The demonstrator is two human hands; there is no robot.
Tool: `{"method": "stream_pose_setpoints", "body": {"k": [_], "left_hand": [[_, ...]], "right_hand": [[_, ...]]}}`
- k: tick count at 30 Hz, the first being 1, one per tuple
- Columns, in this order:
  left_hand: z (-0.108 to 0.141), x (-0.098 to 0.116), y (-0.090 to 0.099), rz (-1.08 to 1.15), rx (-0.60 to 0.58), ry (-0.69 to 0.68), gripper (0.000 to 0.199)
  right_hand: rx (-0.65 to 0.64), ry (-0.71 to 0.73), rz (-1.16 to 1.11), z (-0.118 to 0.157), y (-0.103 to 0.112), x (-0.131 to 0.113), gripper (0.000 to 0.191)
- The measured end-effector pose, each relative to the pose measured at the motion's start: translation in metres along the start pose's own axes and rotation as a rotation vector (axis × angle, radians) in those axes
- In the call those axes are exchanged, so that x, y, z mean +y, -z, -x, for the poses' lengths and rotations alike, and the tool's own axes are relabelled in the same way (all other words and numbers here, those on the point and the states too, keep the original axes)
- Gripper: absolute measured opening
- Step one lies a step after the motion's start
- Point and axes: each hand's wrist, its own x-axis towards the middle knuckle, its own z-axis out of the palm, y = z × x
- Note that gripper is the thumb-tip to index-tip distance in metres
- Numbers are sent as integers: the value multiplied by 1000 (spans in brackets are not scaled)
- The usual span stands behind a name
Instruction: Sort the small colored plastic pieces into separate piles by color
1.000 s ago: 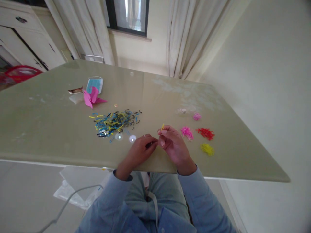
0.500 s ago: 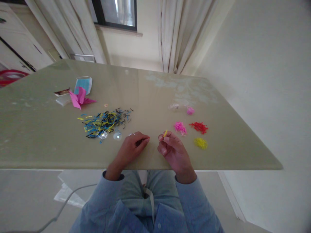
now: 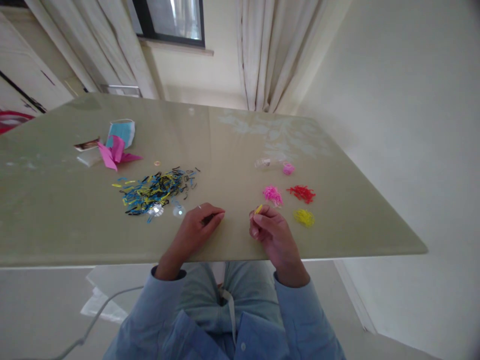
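- Mixed pile of small rubber bands, blue, black and yellow, on the table.
- Left hand, fingers curled; cannot tell whether it holds anything.
- Right hand, pinching a yellow band at its fingertips.
- Pink heap, red heap, yellow heap.

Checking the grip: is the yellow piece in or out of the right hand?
In: the right hand pinches the yellow piece, part of it showing.
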Motion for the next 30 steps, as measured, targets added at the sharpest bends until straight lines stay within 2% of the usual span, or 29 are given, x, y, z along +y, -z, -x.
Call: {"method": "stream_pose_setpoints", "body": {"k": [5, 10, 13, 18, 26, 28, 30], "left_hand": [[1, -2, 0, 1, 3, -9, 24], [0, -1, 1, 5, -2, -10, 25], [1, -1, 1, -4, -10, -1, 26], [1, -2, 1, -21, -10, 13, 28], [2, -1, 1, -17, 10, 12, 26], [2, -1, 1, -10, 29, 14, 25], [2, -1, 1, -3, 55, 20, 25]], "right_hand": [[265, 175, 279, 7, 40, -16, 26], [565, 369, 821, 17, 91, -34, 27], [688, 433, 1123, 23, 111, -42, 25], [711, 455, 1313, 25, 124, -49, 26], [690, 543, 1263, 31, 122, -41, 24], [636, 587, 1246, 34, 113, -32, 21], [518, 617, 1240, 36, 101, -22, 18]]}}
